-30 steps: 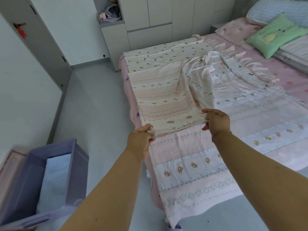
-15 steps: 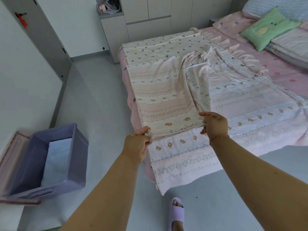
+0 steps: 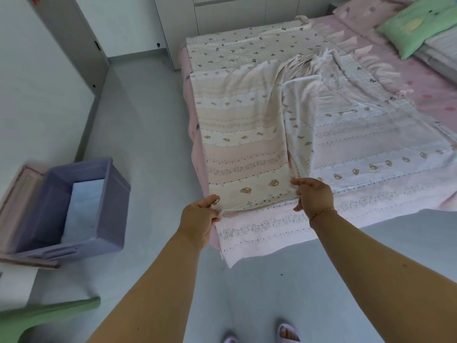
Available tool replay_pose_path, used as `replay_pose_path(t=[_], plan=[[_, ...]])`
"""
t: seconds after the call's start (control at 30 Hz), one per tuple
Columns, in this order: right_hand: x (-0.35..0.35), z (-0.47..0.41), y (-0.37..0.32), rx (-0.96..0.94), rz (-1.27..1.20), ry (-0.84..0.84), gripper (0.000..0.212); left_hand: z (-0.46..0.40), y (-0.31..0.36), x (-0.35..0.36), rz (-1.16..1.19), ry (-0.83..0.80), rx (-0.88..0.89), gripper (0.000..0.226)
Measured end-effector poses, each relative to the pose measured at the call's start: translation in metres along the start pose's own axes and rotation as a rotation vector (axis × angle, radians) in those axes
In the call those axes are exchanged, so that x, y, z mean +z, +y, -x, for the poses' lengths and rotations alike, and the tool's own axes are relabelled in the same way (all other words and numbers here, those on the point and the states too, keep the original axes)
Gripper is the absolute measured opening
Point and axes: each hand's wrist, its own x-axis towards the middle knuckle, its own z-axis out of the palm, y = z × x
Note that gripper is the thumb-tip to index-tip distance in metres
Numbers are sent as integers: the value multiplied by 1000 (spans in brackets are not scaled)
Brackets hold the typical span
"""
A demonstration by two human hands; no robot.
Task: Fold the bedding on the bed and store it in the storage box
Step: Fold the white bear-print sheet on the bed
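A pale striped blanket with small bear prints (image 3: 247, 149) lies spread over the pink bed (image 3: 420, 95), one strip of it folded back toward the bed's foot edge. My left hand (image 3: 199, 216) pinches the near left corner of that folded strip. My right hand (image 3: 312, 195) pinches its near right corner. The purple storage box (image 3: 108, 211) stands open on the floor to the left, with a pale blue folded cloth (image 3: 84, 201) inside.
A green pillow (image 3: 415, 23) and grey folded bedding lie at the head of the bed. White cabinets stand behind the bed and a grey door at the left. A green object (image 3: 44, 315) sits at the lower left. My slippered feet (image 3: 288, 334) stand on grey floor.
Both hands have pulled the folded strip's near edge back toward the foot of the bed, stretching it flatter. The view has drawn back, showing more floor, the box and my feet.
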Motion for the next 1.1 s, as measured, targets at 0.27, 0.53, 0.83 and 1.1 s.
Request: replay_pose_path(t=[0.27,0.53,0.83,1.1], plan=[[-11,14,47,57,62,-82,39,12,-47,-16,-8,17,-58,46],[-14,18,74,97,127,-84,35,10,-79,-23,-91,34,-79,45],[-15,26,95,112,172,-140,36,3,-100,-35,-154,15,-137,49],[-3,22,123,113,448,-225,34,-19,-130,-50,-410,50,-131,53]])
